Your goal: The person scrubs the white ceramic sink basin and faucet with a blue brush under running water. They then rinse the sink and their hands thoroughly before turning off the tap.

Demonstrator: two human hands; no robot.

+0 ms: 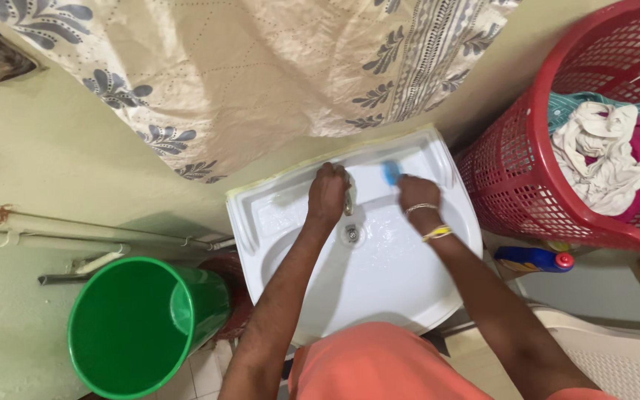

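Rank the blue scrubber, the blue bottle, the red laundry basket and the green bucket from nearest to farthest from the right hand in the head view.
1. blue scrubber: in the right hand.
2. blue bottle: lower right, on the floor.
3. red laundry basket: right of the sink; near-tie with the bottle.
4. green bucket: far left.

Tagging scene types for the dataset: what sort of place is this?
Most likely a home bathroom or wash area. A white wall-mounted washbasin sits against the wall, with the left hand on the tap. A green bucket stands on the tiled floor, and a red laundry basket holds clothes.
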